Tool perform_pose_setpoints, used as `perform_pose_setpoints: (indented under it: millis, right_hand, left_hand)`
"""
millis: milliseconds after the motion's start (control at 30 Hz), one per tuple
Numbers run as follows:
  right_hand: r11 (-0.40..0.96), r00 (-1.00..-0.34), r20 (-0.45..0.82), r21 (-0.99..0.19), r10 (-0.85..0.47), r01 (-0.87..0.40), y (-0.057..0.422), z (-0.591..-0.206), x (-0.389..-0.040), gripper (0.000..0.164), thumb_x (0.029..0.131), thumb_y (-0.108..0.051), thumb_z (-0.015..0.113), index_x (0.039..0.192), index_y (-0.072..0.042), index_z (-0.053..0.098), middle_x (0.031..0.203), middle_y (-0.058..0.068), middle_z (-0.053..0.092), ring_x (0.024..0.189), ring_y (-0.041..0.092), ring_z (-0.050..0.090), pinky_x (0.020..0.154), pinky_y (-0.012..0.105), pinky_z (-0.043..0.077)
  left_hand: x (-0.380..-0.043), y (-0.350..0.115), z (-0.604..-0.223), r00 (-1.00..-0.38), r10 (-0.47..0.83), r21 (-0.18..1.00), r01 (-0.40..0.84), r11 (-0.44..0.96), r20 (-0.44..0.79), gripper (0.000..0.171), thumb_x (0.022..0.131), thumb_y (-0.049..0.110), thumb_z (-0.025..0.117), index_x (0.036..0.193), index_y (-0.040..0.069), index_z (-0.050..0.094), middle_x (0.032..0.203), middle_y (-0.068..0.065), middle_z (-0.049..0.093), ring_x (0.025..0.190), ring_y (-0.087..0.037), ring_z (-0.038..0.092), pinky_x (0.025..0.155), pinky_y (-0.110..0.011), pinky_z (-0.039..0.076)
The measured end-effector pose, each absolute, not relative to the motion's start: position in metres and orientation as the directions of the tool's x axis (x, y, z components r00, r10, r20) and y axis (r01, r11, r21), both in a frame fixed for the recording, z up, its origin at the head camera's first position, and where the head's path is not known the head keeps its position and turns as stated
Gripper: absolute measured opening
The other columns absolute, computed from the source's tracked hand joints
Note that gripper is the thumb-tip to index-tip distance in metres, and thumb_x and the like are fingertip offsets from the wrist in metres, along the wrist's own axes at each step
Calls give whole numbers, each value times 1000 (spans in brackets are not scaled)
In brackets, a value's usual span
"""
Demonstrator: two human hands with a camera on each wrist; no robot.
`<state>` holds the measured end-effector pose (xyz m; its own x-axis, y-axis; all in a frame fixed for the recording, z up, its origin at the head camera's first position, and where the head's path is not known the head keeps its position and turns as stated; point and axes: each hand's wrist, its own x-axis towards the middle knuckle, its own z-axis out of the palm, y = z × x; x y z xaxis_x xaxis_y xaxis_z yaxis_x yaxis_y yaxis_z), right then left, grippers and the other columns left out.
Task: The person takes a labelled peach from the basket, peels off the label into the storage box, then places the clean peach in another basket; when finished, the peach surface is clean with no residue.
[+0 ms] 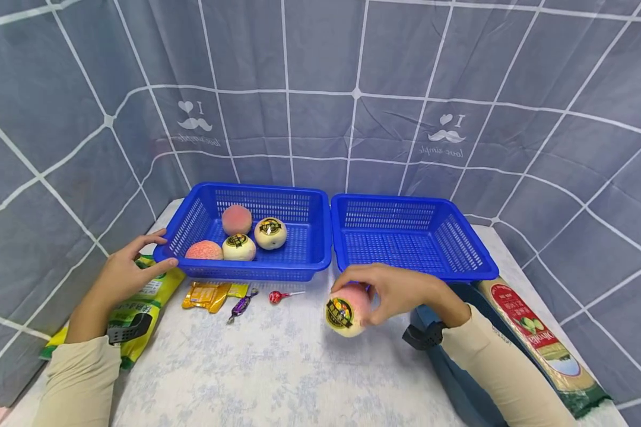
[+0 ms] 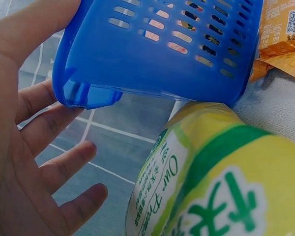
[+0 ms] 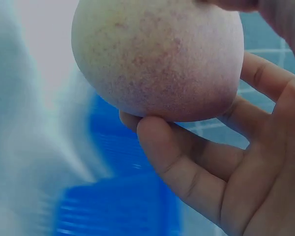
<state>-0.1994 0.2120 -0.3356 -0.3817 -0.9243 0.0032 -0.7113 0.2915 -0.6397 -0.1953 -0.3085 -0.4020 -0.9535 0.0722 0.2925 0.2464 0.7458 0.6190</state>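
With its fingers and thumb, my right hand (image 1: 392,287) grips a pink and cream peach (image 1: 347,311) bearing a black round sticker, held before the right basket. The right wrist view shows the peach (image 3: 157,59) close up, with fingers (image 3: 187,182) curled against it. At the left blue basket (image 1: 256,274), my left hand (image 1: 125,270) holds the near left corner; its thumb lies on the front side and its fingers on the left side. In the left wrist view the lower fingers (image 2: 76,162) extend free of the basket wall (image 2: 137,64). Several peaches (image 1: 237,220) lie inside that basket, two with stickers visible.
An empty blue basket (image 1: 413,276) stands on the right, beside the left one. Wrapped snacks (image 1: 205,296), a purple candy (image 1: 241,306) and a red lollipop (image 1: 275,296) lie in front. A yellow-green bag (image 1: 139,320) is under the left arm; a red-labelled package (image 1: 534,338) lies right.
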Motion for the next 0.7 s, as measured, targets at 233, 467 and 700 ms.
perform_pose_setpoints:
  millis: [233,467,700]
  right_hand:
    - [337,-360,-122,-703,-925,-626,212,-375,-188,60,79,-12,80,134,-23,58,125,-10,57,105,13,55,77,32,56]
    - [351,-346,-156,-699,-925,-624,214,-385,-191,64,81,-9,77,141,-10,56,134,-1,58,112,12,55,89,31,53]
    - [415,-447,-13,-397,-894,-819,209,-366,-173,41,86,-8,77,125,-13,66,120,-2,61,110,13,56,95,29,49]
  left_hand:
    - [-194,-308,-402,-957,62,634,235,736,283,55,93,36,74,131,3,53,156,-18,41,137,-54,34,98,-73,32]
    - [-194,-306,-401,-962,68,631,227,742,266,57,94,39,73,134,4,52,157,-16,39,137,-55,33,99,-75,31]
    - [-193,-306,-401,-956,62,646,242,724,288,66,94,35,73,145,4,46,156,-22,39,137,-54,34,99,-74,31]
